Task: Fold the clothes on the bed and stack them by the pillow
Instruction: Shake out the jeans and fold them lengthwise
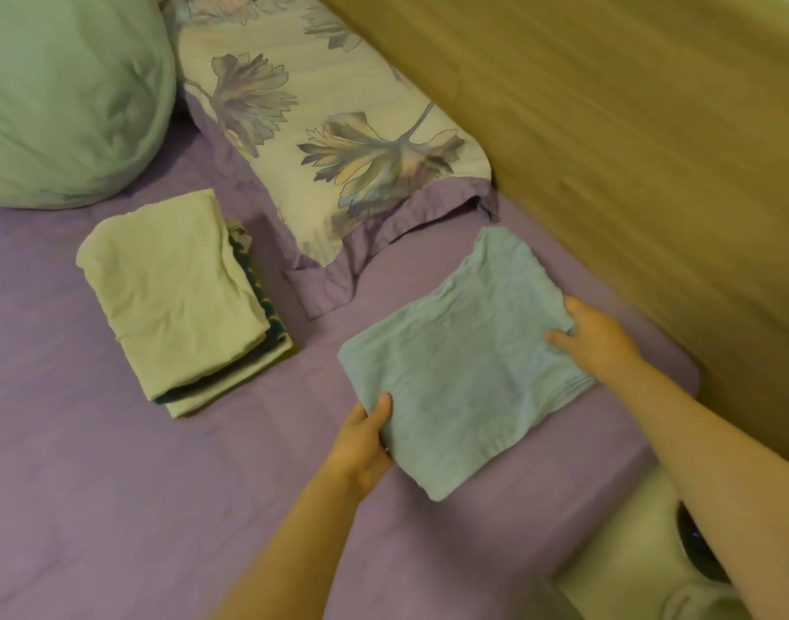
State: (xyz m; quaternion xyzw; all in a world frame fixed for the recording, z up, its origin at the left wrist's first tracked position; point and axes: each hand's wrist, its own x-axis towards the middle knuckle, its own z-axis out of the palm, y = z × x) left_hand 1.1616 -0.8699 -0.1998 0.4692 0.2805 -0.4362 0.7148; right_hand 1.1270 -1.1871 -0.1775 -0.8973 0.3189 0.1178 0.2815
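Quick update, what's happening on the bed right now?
Left hand and right hand grip the folded blue cloth. Stack waits beside the pillow. Nothing lies between them.

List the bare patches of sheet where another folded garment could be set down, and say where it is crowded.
Free: the wide purple sheet nearer the camera than the folded stack, left of the left hand. Crowded: the narrow strip between that stack, the floral pillow and the blue cloth, which both hands grip, the right hand at its far side.

Left hand (366,445) gripping, thumb up; right hand (594,337) gripping.
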